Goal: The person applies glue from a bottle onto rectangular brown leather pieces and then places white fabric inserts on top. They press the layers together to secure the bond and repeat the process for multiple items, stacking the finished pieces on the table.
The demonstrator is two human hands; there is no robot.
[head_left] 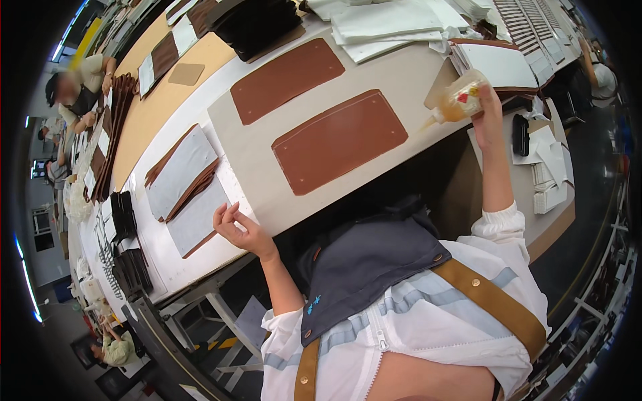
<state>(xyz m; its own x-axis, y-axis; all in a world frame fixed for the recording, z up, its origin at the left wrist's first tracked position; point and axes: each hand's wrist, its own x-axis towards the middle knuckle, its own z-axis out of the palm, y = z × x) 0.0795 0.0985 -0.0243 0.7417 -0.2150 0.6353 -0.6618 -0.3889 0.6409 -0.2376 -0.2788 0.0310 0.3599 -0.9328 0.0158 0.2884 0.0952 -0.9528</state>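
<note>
My right hand [489, 117] grips a clear squeeze bottle [461, 97] of amber liquid, tilted so its narrow nozzle points down-left over the table. Left of the nozzle lies a brown leather panel [340, 144], flat, with small holes near its corners. A second brown panel [287, 80] of like shape lies just beyond it. My left hand [241, 229] hovers over the table's near edge with loosely curled fingers apart and nothing in them. Close to it is a fanned stack of brown pieces with pale grey backing [184, 170].
White sheets [384, 27] are piled at the back, beside a black stack [254, 27]. A white-topped stack of panels [495, 65] stands beyond the bottle. Black pieces [132, 267] lie at the left end. Another person [83, 90] works at the far left. A side table [548, 167] holds papers.
</note>
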